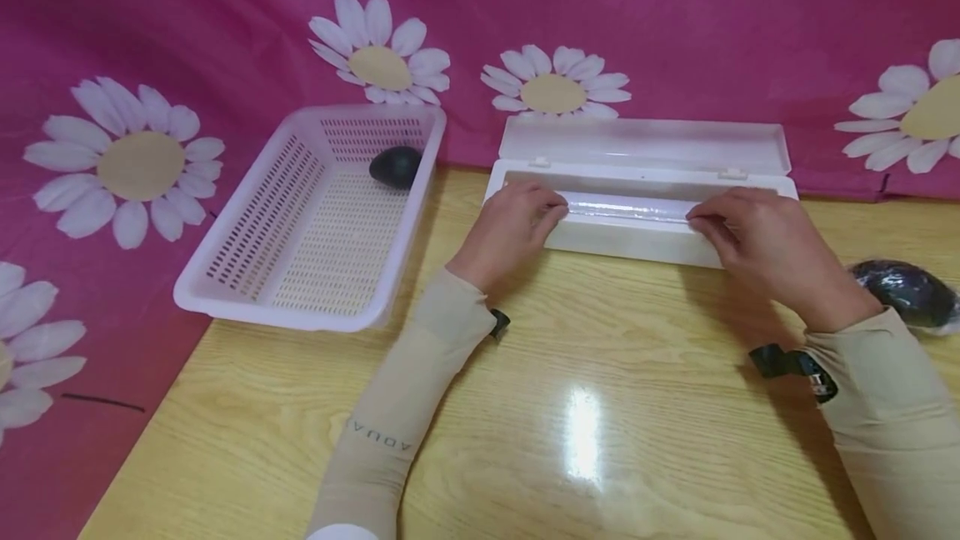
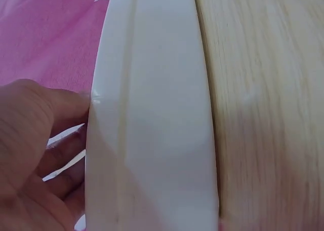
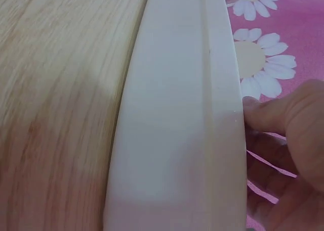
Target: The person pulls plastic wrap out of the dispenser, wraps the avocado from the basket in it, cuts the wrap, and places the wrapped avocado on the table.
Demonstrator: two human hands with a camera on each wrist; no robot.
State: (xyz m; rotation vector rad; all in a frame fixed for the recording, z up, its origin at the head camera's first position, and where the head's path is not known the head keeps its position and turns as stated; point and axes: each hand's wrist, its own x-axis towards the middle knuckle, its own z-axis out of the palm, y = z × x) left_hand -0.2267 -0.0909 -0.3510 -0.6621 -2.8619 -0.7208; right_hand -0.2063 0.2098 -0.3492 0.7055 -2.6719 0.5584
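A long white plastic-wrap dispenser box (image 1: 637, 242) lies on the table with its lid (image 1: 645, 146) tipped back on hinges. Inside it shows a roll of clear plastic wrap (image 1: 630, 209), shiny along its length. At the roll's left end, my left hand (image 1: 517, 227) pinches the wrap between thumb and fingers. My right hand (image 1: 772, 244) does the same towards the right end. Both wrist views show the box's front wall (image 2: 162, 99), each thumb at its upper edge; the fingertips are hidden behind it. To the right of my right wrist sits a dark, egg-shaped fruit (image 1: 907, 294) wrapped in clear film.
On the left stands a white perforated basket (image 1: 281, 319) holding one dark, egg-shaped fruit (image 1: 395, 167) at its far right corner. A pink cloth with white flowers (image 1: 675, 23) hangs behind the wooden table (image 1: 510, 423) and along its left side.
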